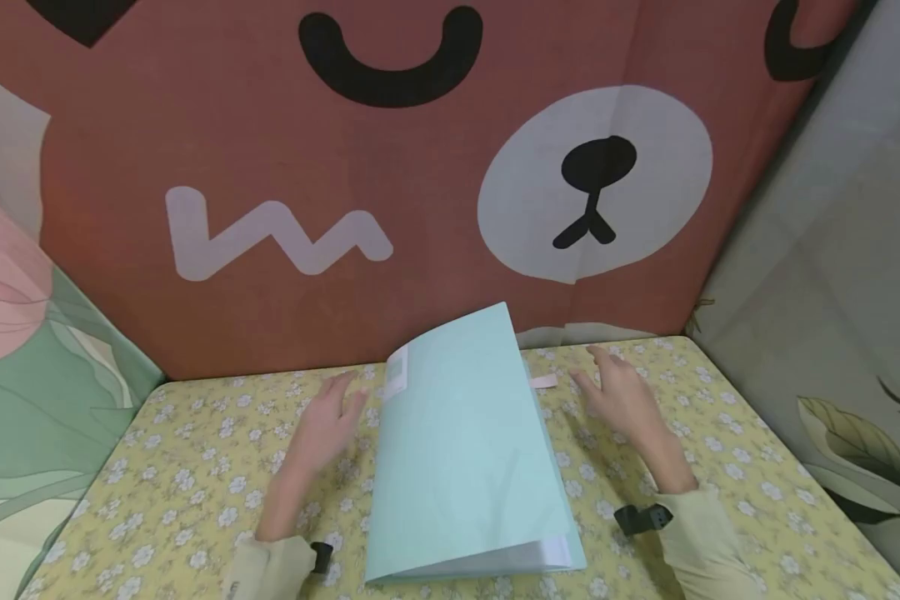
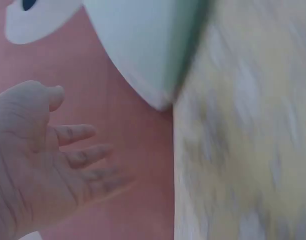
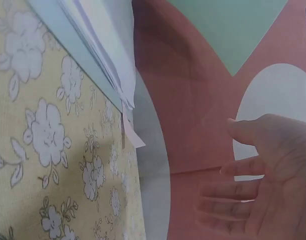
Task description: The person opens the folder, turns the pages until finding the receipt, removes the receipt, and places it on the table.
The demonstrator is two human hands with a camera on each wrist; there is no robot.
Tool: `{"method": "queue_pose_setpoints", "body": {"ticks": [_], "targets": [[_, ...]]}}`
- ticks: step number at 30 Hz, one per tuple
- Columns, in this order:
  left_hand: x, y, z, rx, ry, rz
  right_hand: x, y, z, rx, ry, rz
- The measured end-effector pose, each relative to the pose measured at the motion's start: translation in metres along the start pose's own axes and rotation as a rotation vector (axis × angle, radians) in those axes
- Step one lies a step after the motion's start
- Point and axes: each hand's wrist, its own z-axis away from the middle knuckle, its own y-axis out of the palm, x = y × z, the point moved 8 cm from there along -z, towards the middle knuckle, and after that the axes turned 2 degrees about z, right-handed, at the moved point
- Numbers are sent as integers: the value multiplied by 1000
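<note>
A pale mint-green folder (image 1: pixel 457 450) lies on the table between the two hands, its cover bowed up over white sheets. A whitish label (image 1: pixel 396 372) shows at its upper left. From its right side a pink paper tab (image 1: pixel 545 382) sticks out, seen also beside the paper sheets (image 3: pixel 105 45) in the right wrist view. My left hand (image 1: pixel 328 425) hovers left of the folder, fingers loosely extended and holding nothing. To the right of the folder, my right hand (image 1: pixel 621 400) is held up with fingers spread, apart from it and bare of any object.
A yellow flowered cloth (image 1: pixel 202 467) covers the table. Behind it stands a reddish-brown panel (image 1: pixel 270 125) printed with a bear face. A grey leaf-patterned curtain (image 1: pixel 832 292) borders the right side, and a green and pink printed cloth (image 1: pixel 37 400) the left.
</note>
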Motion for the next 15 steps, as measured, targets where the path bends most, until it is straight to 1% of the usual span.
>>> {"method": "queue_pose_setpoints", "body": {"ticks": [4, 6, 7, 9, 11, 13, 15], "targets": [[-13, 12, 2, 32, -32, 164, 4, -3, 0, -35, -12, -22], [-21, 19, 3, 47, -37, 210, 6, -4, 0, -51, -19, -37], [-24, 23, 3, 56, -30, 222, 6, -6, 0, -60, -22, -50], [-31, 33, 4, 78, -14, 231, 10, -7, 1, -84, -39, -104], [-36, 42, 6, 106, 4, 212, 14, -9, 2, -101, -53, -178], [-41, 52, 9, 139, 16, 165, 20, -8, 3, -91, -58, -296], [-45, 59, 11, 164, 13, 120, 27, -5, 4, -55, -46, -439]]}}
